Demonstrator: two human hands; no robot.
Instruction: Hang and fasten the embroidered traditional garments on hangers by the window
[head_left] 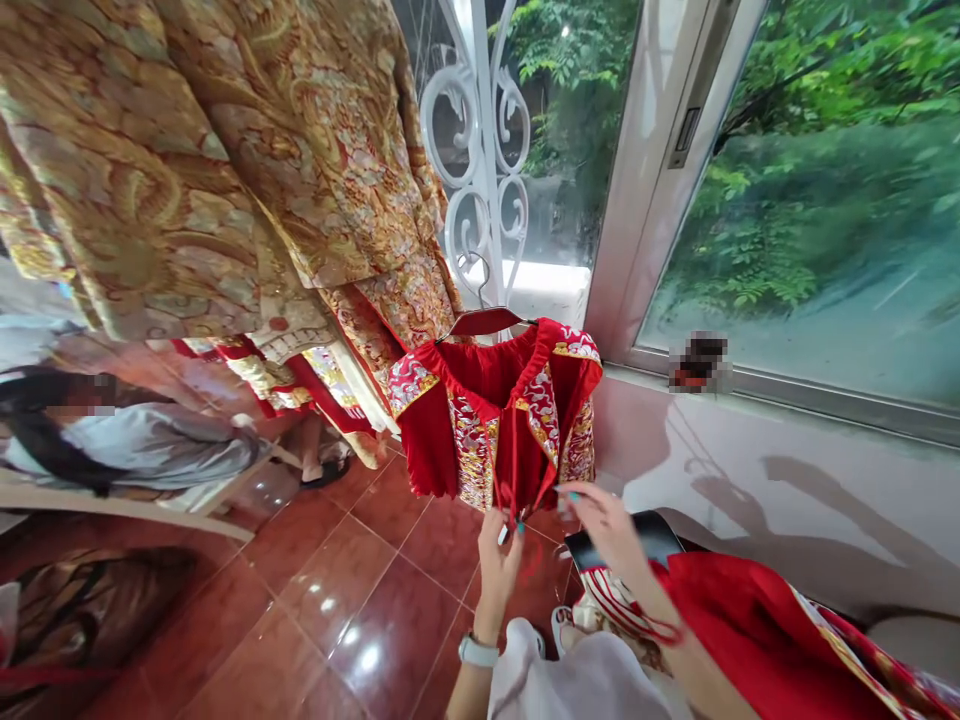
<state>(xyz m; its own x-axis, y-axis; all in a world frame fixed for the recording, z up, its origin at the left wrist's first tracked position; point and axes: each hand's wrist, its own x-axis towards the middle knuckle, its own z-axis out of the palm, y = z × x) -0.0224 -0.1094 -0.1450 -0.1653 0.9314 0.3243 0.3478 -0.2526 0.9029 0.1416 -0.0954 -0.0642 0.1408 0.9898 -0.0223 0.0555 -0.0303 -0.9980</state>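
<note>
A red garment [433, 450] with gold and silver embroidered panels hangs from a hanger [486, 321] in front of me. Thin red cords [514, 455] run down from its gathered neckline. My left hand [498, 560], with a pale watch on its wrist, is closed in a pinch on the cord ends below the hem. A small white thing shows at its fingers; I cannot make out what it is. Just right of the garment's lower edge is my right hand [604, 520], slightly blurred, fingers stretched out and apart, with nothing visible in them.
Gold embroidered robes [225, 170] hang at upper left. A white scrollwork rack [487, 130] stands before the window [810, 200]. Red cloth [742, 620] lies at lower right beside a black surface [656, 532]. A person [165, 445] reclines on the left above the tiled floor [360, 590].
</note>
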